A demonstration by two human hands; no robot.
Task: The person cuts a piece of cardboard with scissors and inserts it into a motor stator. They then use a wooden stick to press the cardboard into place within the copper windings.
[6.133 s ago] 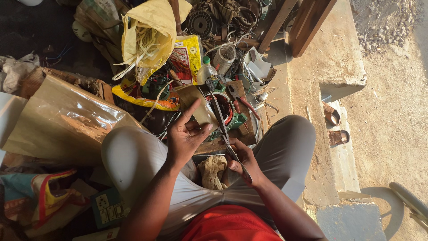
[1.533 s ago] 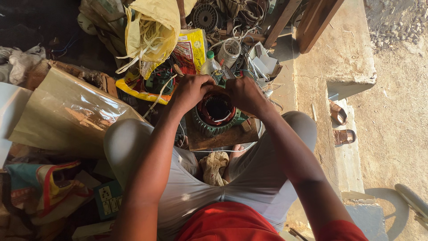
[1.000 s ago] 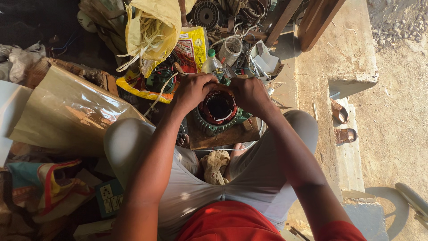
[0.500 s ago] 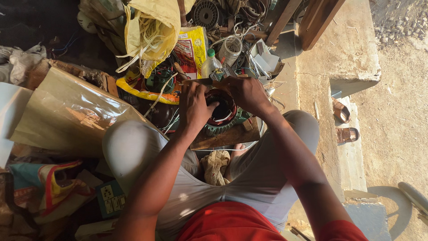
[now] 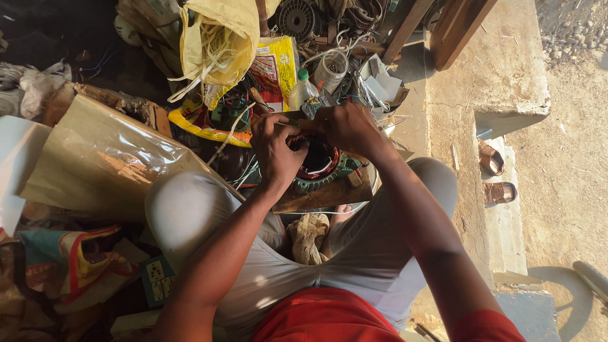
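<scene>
A round green motor stator (image 5: 320, 172) with copper windings lies on a wooden board (image 5: 323, 193) across my lap. My left hand (image 5: 277, 147) is curled over the stator's left rim, fingers pressed into the windings. My right hand (image 5: 347, 128) is closed at the stator's far edge, pinching something thin there; what it pinches is hidden by the fingers. Both hands nearly touch above the stator's dark middle hole.
A shiny tan plastic sheet (image 5: 101, 164) lies left of my knee. Yellow bags (image 5: 218, 38), a plastic bottle (image 5: 302, 88), a jar (image 5: 332, 68) and wire clutter crowd the far side. A cloth (image 5: 308, 235) sits between my legs. Sandals (image 5: 494, 174) rest on the concrete step (image 5: 506, 82) at right.
Both hands have come onto the stator from nearer my lap. In the last second my left hand slid down over the left rim while the right stayed at the far edge.
</scene>
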